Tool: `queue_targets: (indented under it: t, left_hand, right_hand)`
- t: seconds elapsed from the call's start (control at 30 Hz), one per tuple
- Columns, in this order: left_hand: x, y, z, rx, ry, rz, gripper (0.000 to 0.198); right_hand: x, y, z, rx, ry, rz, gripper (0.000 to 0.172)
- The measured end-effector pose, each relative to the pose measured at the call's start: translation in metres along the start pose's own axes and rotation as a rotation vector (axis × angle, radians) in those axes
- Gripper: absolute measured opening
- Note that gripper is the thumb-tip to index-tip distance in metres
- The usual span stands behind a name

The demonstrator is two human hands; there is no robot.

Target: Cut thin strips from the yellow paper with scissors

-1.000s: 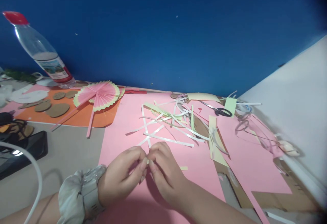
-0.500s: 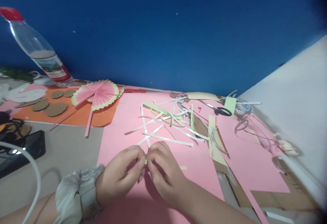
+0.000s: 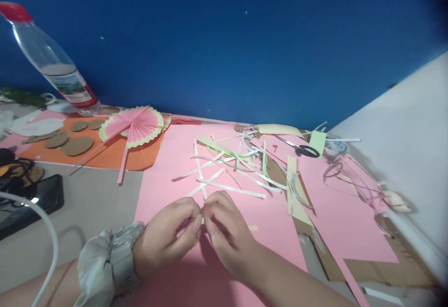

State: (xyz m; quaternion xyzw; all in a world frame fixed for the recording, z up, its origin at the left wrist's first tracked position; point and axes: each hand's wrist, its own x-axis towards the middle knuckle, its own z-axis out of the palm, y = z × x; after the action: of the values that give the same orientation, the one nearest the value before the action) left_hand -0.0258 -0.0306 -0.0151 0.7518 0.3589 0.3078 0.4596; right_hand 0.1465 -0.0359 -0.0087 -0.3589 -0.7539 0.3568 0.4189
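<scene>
My left hand (image 3: 175,237) and my right hand (image 3: 229,232) meet low in the centre, above a pink paper sheet (image 3: 154,204). Both are closed, thumbs against fingers, pinching a small pale yellow paper strip (image 3: 203,220) between them. Most of that strip is hidden by my fingertips. A short yellow piece of paper (image 3: 252,228) lies on the sheet just right of my right hand. Beyond my hands, white paper strips (image 3: 231,190) and green strips (image 3: 210,144) lie in a loose tangle.
Scissors (image 3: 296,147) with black handles lie at the back right. At left, a pleated paper fan (image 3: 140,129) and cardboard discs (image 3: 77,146) rest on orange paper (image 3: 140,161). A bottle (image 3: 70,80) leans near the blue wall. A phone (image 3: 38,204) and a white cable (image 3: 54,246) lie nearer.
The view has shifted slightly. My hands keep their pinch on the small strip, with barely any movement of the fingers.
</scene>
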Motion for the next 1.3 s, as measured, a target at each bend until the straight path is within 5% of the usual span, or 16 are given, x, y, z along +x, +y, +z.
queue_targets:
  t: [0.83, 1.3]
  left_hand:
    - [0.0004, 0.0016, -0.0017, -0.068, -0.003, -0.017, 0.028]
    - [0.0035, 0.0069, -0.003, 0.284, 0.077, 0.006, 0.02]
  right_hand:
    - [0.0005, 0.0004, 0.0015, 0.023, 0.017, 0.03, 0.018]
    - [0.0001, 0.0008, 0.0013, -0.016, 0.02, 0.063, 0.017]
